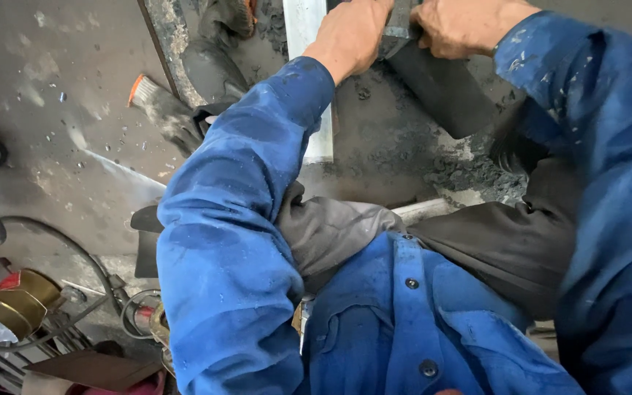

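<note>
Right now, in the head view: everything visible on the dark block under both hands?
The dark block is a dull grey-black bar, seemingly metal, with flat faces and a squared lower end. It slants down to the right across the gritty bench top. The left hand and right hand close over its upper end, which is hidden.

The single head camera is looking steeply down, close over the person's own chest and blue sleeves, taking in the dusty bench (74,95) ahead.
</note>
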